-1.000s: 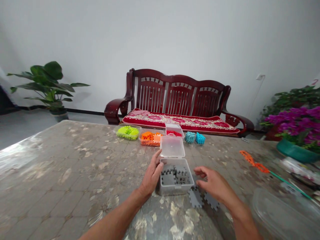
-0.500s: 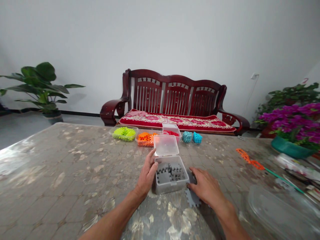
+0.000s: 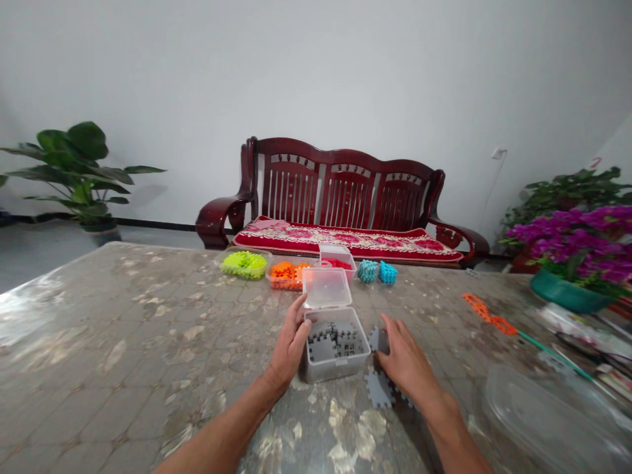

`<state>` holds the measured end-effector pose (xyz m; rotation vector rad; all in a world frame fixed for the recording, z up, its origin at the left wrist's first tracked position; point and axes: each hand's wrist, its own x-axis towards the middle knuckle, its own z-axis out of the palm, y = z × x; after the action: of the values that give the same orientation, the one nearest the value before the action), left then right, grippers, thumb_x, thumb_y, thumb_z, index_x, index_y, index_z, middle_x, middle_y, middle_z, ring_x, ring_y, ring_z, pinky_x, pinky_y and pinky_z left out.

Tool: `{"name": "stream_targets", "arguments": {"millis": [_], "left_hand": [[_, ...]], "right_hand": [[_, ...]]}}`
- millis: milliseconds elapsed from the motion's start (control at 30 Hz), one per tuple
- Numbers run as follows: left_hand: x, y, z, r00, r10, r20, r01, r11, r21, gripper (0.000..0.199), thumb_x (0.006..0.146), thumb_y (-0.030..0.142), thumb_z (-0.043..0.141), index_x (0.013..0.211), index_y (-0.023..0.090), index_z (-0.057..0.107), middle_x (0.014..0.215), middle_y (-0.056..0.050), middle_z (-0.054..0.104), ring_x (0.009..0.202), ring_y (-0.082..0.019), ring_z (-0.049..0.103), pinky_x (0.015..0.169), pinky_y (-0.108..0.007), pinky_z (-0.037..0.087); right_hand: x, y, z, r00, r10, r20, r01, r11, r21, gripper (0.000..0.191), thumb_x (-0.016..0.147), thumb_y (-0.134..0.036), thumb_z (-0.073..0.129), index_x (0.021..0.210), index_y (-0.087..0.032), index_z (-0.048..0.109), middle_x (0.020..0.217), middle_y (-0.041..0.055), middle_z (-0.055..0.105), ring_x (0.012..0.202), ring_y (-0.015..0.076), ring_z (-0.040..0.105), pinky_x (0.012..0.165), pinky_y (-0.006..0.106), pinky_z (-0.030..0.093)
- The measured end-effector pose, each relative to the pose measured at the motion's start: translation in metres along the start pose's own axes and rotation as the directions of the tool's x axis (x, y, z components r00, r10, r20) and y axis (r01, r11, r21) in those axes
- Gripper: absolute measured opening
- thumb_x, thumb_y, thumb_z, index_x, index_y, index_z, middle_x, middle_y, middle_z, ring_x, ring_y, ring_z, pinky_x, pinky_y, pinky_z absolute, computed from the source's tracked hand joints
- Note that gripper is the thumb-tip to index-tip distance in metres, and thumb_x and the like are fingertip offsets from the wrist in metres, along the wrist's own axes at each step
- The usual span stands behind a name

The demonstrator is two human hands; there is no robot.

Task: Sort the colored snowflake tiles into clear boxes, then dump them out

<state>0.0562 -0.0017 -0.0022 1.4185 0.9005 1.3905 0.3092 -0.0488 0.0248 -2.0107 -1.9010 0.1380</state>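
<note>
A clear plastic box (image 3: pixel 338 370) with its lid (image 3: pixel 326 288) tipped open at the back holds several grey notched pieces (image 3: pixel 323 349). My left hand (image 3: pixel 291 336) holds the box's left wall, thumb at the rim and fingers on the outside. Right of the box, my right hand (image 3: pixel 402 349) has its thumb and fingers around a grey piece (image 3: pixel 379 338) that is tilted up. Another grey notched piece (image 3: pixel 379 390) lies flat on the table below that hand, and a further one is partly hidden under the wrist.
Behind the box stand tubs of lime (image 3: pixel 244 263), orange (image 3: pixel 287 275) and red pieces (image 3: pixel 338 263), and two blue stacks (image 3: pixel 388 272). At right are an orange-and-green item (image 3: pixel 503 324), a clear lid (image 3: pixel 543 415) and a flower pot (image 3: pixel 570 291).
My right hand has moved slightly up and away, and a grey piece now stands tilted at its fingers. The left hand keeps its place on the box.
</note>
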Motion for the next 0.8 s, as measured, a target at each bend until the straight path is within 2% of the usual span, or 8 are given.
{"name": "stream_targets", "arguments": {"millis": [133,200,267,400,600,700,800], "left_hand": [[0.0,-0.002,0.0,1.0,-0.001,-0.007,0.001,1.0,-0.015,0.056,0.095,0.039,0.048,0.147,0.02,0.038,0.136,-0.011,0.058,0.126,-0.027,0.055,0.111,-0.043,0.038],[0.0,-0.002,0.0,1.0,0.011,-0.007,-0.011,1.0,-0.025,0.056,0.095,0.038,0.049,0.147,0.02,0.04,0.136,-0.01,0.058,0.126,-0.027,0.055,0.11,-0.043,0.039],[0.0,-0.001,0.0,1.0,0.022,-0.006,-0.022,0.999,-0.033,0.056,0.094,0.037,0.051,0.146,0.021,0.04,0.136,-0.01,0.058,0.126,-0.027,0.055,0.11,-0.043,0.039],[0.0,0.0,0.0,1.0,0.019,-0.015,-0.019,0.999,-0.028,0.055,0.094,0.036,0.052,0.146,0.021,0.041,0.137,-0.011,0.058,0.126,-0.028,0.055,0.111,-0.044,0.039],[-0.001,0.001,-0.001,1.0,0.007,-0.022,-0.007,1.0,-0.004,0.055,0.095,0.037,0.052,0.145,0.02,0.042,0.134,-0.011,0.059,0.126,-0.029,0.055,0.112,-0.045,0.038],[0.0,0.002,-0.001,1.0,0.01,-0.021,-0.01,1.0,-0.005,0.055,0.095,0.038,0.051,0.146,0.02,0.041,0.136,-0.011,0.058,0.127,-0.028,0.054,0.112,-0.043,0.038],[0.0,0.001,-0.001,1.0,0.006,-0.009,-0.006,1.0,-0.004,0.055,0.095,0.04,0.05,0.146,0.019,0.04,0.14,-0.011,0.055,0.127,-0.028,0.055,0.111,-0.042,0.038]], "right_hand": [[0.002,0.0,-0.001,0.994,-0.103,-0.027,0.104,0.992,0.067,0.05,0.073,-0.004,0.049,0.116,-0.024,0.063,0.112,0.007,0.06,0.111,0.0221,0.058,0.097,0.032,0.045],[0.002,-0.002,-0.004,0.989,-0.133,-0.059,0.138,0.986,0.088,0.045,0.075,-0.002,0.044,0.107,-0.025,0.066,0.107,0.0056,0.061,0.107,0.0205,0.058,0.095,0.031,0.045],[0.002,-0.004,-0.009,0.986,-0.165,-0.022,0.166,0.979,0.118,0.041,0.076,-0.003,0.044,0.102,-0.025,0.067,0.103,0.0044,0.061,0.106,0.0201,0.059,0.092,0.03,0.045],[0.002,-0.003,-0.019,0.971,-0.191,0.146,0.161,0.967,0.196,0.045,0.07,-0.012,0.06,0.113,-0.022,0.066,0.111,0.0051,0.064,0.11,0.0216,0.059,0.094,0.03,0.045],[-0.002,0.001,-0.024,0.987,-0.028,0.156,0.018,0.998,0.059,0.059,0.073,-0.027,0.066,0.13,-0.017,0.06,0.131,0.0123,0.063,0.122,0.0296,0.054,0.105,0.04,0.039],[-0.004,-0.001,-0.019,0.976,-0.023,0.215,0.022,1.0,0.009,0.066,0.071,-0.024,0.067,0.136,-0.016,0.056,0.135,0.0127,0.061,0.125,0.0315,0.052,0.106,0.041,0.039],[-0.004,-0.004,-0.015,0.974,-0.022,0.225,0.029,0.999,-0.026,0.063,0.075,-0.017,0.06,0.138,-0.015,0.053,0.135,0.0139,0.06,0.126,0.0306,0.052,0.106,0.041,0.039]]}}
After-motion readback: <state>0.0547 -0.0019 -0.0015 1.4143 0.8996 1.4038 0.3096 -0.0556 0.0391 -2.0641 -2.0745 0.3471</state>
